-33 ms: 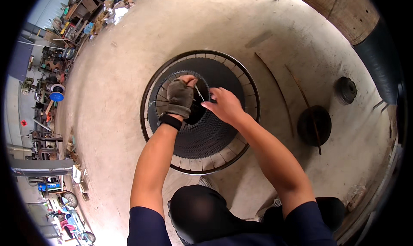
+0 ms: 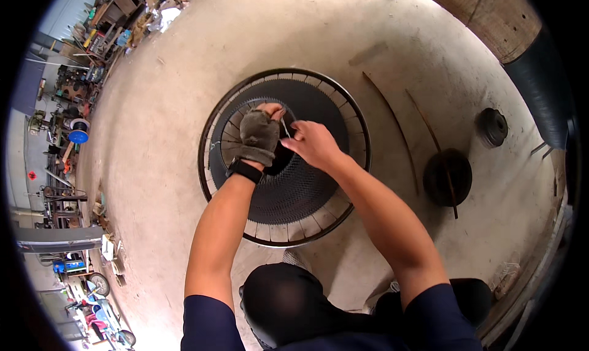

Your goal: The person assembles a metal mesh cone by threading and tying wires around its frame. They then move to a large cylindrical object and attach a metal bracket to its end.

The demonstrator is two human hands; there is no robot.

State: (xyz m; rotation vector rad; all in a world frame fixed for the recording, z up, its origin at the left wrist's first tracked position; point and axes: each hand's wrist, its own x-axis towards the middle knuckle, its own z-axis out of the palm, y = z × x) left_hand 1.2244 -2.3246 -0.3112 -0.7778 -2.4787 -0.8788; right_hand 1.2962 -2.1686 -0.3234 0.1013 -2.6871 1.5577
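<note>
A black mesh cone (image 2: pixel 288 191) stands on the concrete floor inside a round metal ring with spokes (image 2: pixel 211 167). My left hand (image 2: pixel 259 133), in a grey fingerless glove with a black wristband, grips the top opening of the mesh cone. My right hand (image 2: pixel 313 144) is bare and pinches a thin wire (image 2: pixel 286 128) just beside the left fingers, at the same top rim. Both hands touch each other over the dark centre hole.
A black round pan with a rod across it (image 2: pixel 448 176) and a small dark disc (image 2: pixel 491 127) lie to the right. Two thin curved rods (image 2: pixel 392 127) lie on the floor between. A large cylinder (image 2: pixel 540 75) stands at the upper right; workshop clutter lines the left edge.
</note>
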